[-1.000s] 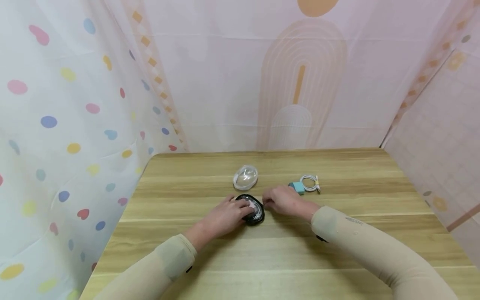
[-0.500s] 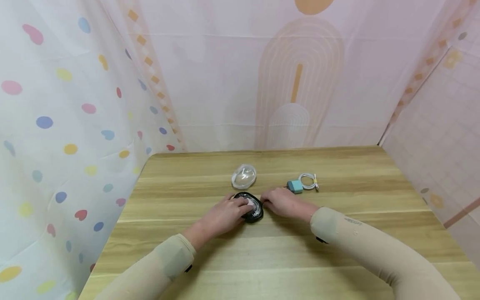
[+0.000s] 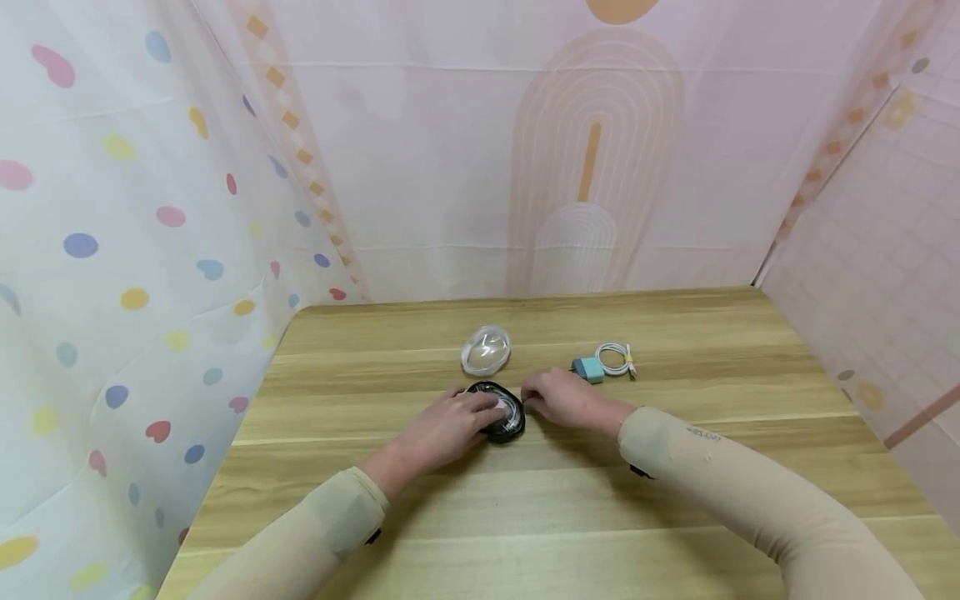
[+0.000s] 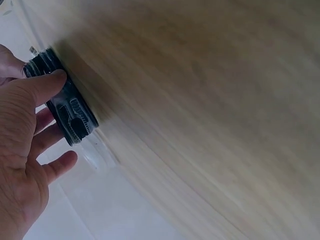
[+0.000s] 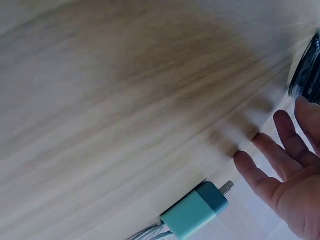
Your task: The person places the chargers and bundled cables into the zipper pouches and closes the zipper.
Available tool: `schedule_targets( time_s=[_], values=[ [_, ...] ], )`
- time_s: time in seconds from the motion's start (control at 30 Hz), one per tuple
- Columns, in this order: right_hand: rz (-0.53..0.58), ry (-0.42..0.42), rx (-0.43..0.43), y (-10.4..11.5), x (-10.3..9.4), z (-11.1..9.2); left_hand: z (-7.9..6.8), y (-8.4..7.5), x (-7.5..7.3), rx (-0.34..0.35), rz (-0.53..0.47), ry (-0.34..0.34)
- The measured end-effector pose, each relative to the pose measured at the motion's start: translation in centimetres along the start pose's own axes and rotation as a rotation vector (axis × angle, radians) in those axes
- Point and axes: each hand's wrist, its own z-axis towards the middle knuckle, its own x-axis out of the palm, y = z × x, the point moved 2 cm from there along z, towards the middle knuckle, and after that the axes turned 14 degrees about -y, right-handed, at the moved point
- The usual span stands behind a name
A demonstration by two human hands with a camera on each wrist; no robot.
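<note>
A small black oval case (image 3: 514, 426) with ribbed, zipper-like sides lies on the table, white coiled cable showing at its top. My left hand (image 3: 448, 425) holds it from the left, fingers over the top. In the left wrist view the thumb (image 4: 52, 82) presses its near side and other fingers reach behind. My right hand (image 3: 562, 397) is at the case's right edge, fingertips close together. In the right wrist view its thumb meets the edge of the case (image 5: 306, 75), with other fingers loosely bent near the tabletop. I cannot tell what the right fingertips pinch.
Behind the case lies a clear oval plastic container (image 3: 486, 351). A teal charger plug (image 3: 590, 370) and a coiled white cable (image 3: 615, 360) lie just beyond my right hand. The wooden table (image 3: 360, 358) ends at a patterned curtain (image 3: 442, 167).
The head view has shifted slightly, so everything sits a little further left and higher. Both hands stay at the case, with hardly any movement.
</note>
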Motion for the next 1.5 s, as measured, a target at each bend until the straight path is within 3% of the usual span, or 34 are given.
schedule_targets(
  time_s=[0.27, 0.4, 0.83, 1.1, 1.5],
  values=[
    [-0.063, -0.059, -0.010, 0.3, 0.3, 0.7, -0.1, 0.1, 0.3, 0.090, 0.027, -0.075],
    [-0.087, -0.065, 0.009, 0.5, 0.5, 1.0, 0.1, 0.1, 0.3, 0.101, 0.034, -0.074],
    [-0.053, -0.029, -0.004, 0.1, 0.0, 1.0, 0.5, 0.0, 0.0, 0.029, 0.014, 0.004],
    [0.035, 0.077, -0.033, -0.5, -0.3, 0.3, 0.6, -0.1, 0.0, -0.007, -0.002, -0.002],
    [0.006, 0.043, -0.017, -0.8, -0.2, 0.3, 0.2, 0.0, 0.3, 0.024, 0.008, -0.012]
  ],
)
